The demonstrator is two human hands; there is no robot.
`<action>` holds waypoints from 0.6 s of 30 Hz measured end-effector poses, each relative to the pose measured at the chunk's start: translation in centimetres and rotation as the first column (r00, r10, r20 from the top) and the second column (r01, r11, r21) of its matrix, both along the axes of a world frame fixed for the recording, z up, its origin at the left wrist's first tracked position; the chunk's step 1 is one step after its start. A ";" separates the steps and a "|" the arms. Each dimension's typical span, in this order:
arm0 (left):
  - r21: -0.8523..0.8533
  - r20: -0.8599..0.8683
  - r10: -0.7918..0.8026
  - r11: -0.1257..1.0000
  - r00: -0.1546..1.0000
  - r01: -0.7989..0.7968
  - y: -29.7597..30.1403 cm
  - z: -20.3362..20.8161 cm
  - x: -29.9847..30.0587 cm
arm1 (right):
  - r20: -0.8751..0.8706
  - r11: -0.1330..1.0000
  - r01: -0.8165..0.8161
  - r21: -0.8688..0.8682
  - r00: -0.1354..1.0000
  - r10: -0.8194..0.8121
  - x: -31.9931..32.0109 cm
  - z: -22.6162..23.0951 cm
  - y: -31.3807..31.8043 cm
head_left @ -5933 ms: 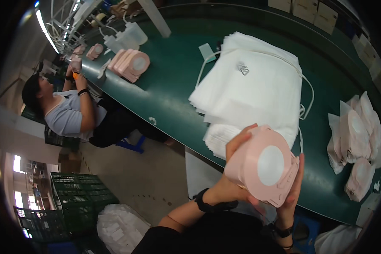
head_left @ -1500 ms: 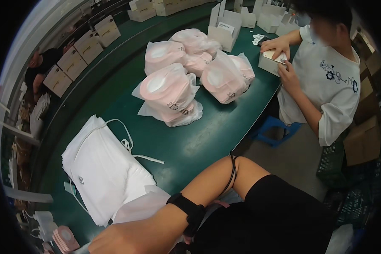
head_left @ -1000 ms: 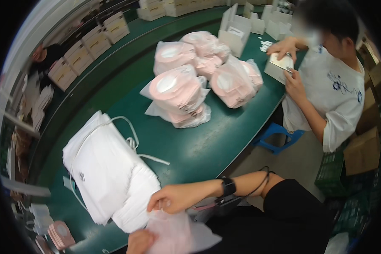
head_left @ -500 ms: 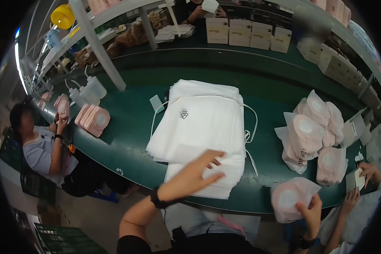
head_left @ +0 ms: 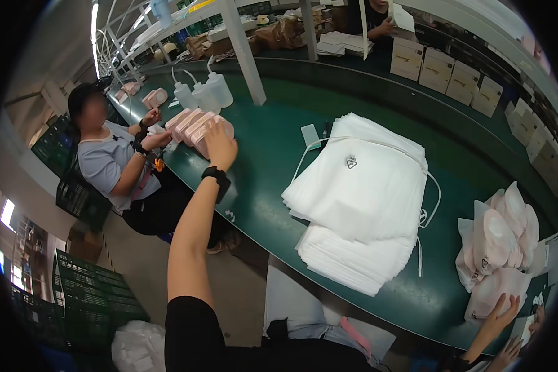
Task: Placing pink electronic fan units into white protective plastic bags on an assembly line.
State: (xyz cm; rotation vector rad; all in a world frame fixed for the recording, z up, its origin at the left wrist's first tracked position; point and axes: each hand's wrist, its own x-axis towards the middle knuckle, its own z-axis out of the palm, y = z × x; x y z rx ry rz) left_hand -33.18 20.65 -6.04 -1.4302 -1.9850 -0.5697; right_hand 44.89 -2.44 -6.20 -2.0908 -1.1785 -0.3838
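Note:
My left hand (head_left: 220, 146) reaches far left, its fingers curled over the nearest piece in a row of pink rounded cases (head_left: 185, 124). The fingertips are partly hidden against that case. At the right, my right hand (head_left: 501, 315) is open, fingers apart, against the front of a pink case in a frosted bag (head_left: 493, 290). Behind it stand several more bagged pink cases (head_left: 499, 232). Between my hands lies a thick stack of white translucent bags (head_left: 359, 192), with a white strap (head_left: 378, 141) looped across it.
Squeeze bottles (head_left: 208, 93) stand behind the pink row. A co-worker (head_left: 108, 149) sits at the left; another person's hand (head_left: 508, 354) is close to my right hand. Upright boxes (head_left: 437, 69) line the far side. A shelf post (head_left: 245, 56) rises from the green table (head_left: 260, 217).
My view has turned left. My left hand has moved from the white stack to the pink row. My right hand has set the bagged case by the other bagged ones and loosened its grip.

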 end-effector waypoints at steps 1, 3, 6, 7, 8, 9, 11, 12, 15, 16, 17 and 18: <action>0.008 -0.071 0.074 0.997 0.995 -0.074 -0.2 0.1 -1.0 | 0.068 0.999 -0.003 0.054 0.998 -0.001 0.2 0.1 -0.7; -0.030 -0.045 0.067 0.997 0.997 -0.068 -0.3 -0.1 -2.6 | 0.222 0.988 -0.012 0.155 0.975 -0.023 -0.1 1.7 -2.2; -0.115 -0.030 0.067 0.991 0.997 -0.070 -0.7 0.1 -2.2 | 0.177 0.983 0.052 0.179 0.981 -0.084 -2.2 4.0 -4.3; -0.079 -0.048 0.045 0.996 0.998 -0.049 -0.9 0.4 -1.4 | 0.150 0.978 0.084 0.190 0.982 -0.113 -2.9 4.5 -4.7; -0.043 -0.065 0.025 0.999 0.998 -0.028 -1.2 0.6 -0.6 | 0.148 0.978 0.095 0.185 0.981 -0.123 -3.4 4.8 -5.0; -0.008 -0.080 0.015 1.000 0.997 -0.015 -1.9 0.5 -0.3 | 0.163 0.975 0.087 0.204 0.979 -0.121 -3.7 5.2 -5.1; -0.099 -0.086 0.018 0.995 0.996 -0.026 -2.7 0.1 -0.1 | 0.192 0.967 0.069 0.243 0.974 -0.117 -4.2 5.9 -5.2; -0.183 -0.093 0.024 0.982 0.995 -0.041 -3.2 0.0 0.0 | 0.191 0.969 0.071 0.238 0.974 -0.118 -4.6 6.0 -4.9; -0.203 -0.045 -0.114 0.974 0.992 0.103 -5.2 0.3 2.3 | 0.008 0.952 -0.178 0.250 0.983 0.182 -7.7 5.6 -3.0; -0.127 0.003 -0.248 0.961 0.969 0.246 -6.5 1.2 3.8 | -0.137 0.950 -0.202 0.239 0.961 0.239 -9.7 5.2 -2.5; -0.050 0.107 -0.303 0.950 0.947 0.310 -7.6 1.9 6.1 | -0.281 0.946 -0.225 0.235 0.915 0.288 -11.8 4.5 -1.8; 0.028 0.218 -0.355 0.933 0.909 0.358 -9.4 2.5 8.9 | -0.370 0.911 -0.327 0.250 0.837 0.402 -13.7 3.5 -1.2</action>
